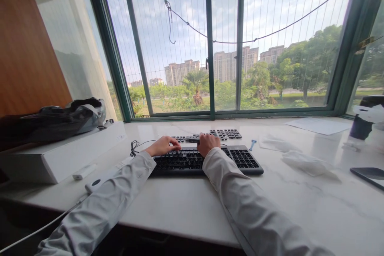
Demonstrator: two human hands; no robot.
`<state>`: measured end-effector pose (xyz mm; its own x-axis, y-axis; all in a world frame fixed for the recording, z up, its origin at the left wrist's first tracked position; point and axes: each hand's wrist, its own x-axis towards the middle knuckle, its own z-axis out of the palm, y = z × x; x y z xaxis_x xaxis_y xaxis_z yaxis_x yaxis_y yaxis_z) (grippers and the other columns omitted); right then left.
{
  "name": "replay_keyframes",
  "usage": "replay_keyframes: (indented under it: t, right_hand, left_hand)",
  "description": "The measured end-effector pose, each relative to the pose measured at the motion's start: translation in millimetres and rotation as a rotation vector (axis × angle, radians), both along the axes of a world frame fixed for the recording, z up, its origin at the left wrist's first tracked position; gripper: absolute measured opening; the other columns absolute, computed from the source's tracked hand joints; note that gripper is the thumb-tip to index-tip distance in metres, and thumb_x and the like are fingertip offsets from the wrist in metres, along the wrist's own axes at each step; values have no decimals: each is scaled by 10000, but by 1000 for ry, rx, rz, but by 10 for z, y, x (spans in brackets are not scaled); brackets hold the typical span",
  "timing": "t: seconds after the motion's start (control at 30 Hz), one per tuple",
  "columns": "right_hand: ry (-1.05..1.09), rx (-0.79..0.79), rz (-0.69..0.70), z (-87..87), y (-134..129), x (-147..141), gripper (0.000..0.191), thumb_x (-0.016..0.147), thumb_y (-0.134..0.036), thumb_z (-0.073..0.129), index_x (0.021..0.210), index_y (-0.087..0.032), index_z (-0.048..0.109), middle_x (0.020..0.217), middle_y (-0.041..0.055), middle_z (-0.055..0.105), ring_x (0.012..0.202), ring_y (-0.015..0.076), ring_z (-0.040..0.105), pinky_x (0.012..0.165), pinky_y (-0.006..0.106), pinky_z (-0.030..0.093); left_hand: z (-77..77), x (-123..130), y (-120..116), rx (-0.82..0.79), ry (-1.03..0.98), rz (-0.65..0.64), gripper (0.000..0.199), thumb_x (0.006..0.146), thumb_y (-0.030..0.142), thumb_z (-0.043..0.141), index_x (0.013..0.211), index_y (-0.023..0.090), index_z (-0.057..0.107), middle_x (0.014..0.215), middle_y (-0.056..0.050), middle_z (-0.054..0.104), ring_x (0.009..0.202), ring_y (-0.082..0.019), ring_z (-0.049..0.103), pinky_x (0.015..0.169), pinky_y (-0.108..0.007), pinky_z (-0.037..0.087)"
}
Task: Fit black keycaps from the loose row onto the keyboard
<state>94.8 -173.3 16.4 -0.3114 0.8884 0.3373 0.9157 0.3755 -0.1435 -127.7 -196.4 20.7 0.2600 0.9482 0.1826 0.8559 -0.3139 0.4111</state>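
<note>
A black full-size keyboard (246, 159) lies on the white counter in front of me. My left hand (163, 147) rests over its upper left part, thumb and fingers slightly apart, with nothing visible between them. My right hand (208, 144) is closed at the keyboard's upper middle. From that fist a short dark tool (192, 140) sticks out to the left; its exact kind is unclear. Behind the keyboard, loose black keycaps (226, 133) are laid out in rows, partly hidden by my hands. A small blue tool (253, 145) lies just right of the keyboard.
Crumpled clear plastic bags (306, 162) and a white sheet (322, 125) lie to the right, with a dark phone-like slab (370, 176) at the edge. A white box (36, 160) bearing a dark bag (57, 120) stands left. The window (211, 88) rises behind.
</note>
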Motion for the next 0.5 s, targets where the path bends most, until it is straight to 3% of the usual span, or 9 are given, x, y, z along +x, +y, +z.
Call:
replay_keyframes:
  t: [0.13,0.27,0.4,0.5]
  right_hand:
    - [74,106,30,33,-138,-93,307,911,-370,356,1054,-246,597,888,101,680,848,235,633,748,337,413]
    - [230,163,102,-15,-191,-200,283,911,-385,362,975,-254,605,848,60,682,812,204,618,713,281,388]
    - [566,152,212,-117,-112,-270,329,882,-450,384,782,-218,595,720,30,645,714,183,579,649,258,374]
    - [892,45,244,-180,-38,-318,449,853,-559,367,665,-192,545,645,27,594,637,161,535,598,255,373]
  left_hand:
    - [-59,-42,-63,-69,-83,-56,387,710,539,650,877,205,748,907,-32,721,898,-194,604,741,-241,427]
    - [-94,-40,-102,-71,-148,-138,384,691,509,684,904,197,753,905,-49,719,872,-188,603,728,-246,423]
    - [-121,-21,-110,-13,-167,-177,372,667,487,713,882,188,762,844,-52,718,824,-178,603,704,-248,411]
    - [-146,-1,-98,13,-192,-186,372,659,485,721,880,189,762,837,-49,715,813,-173,605,702,-247,412]
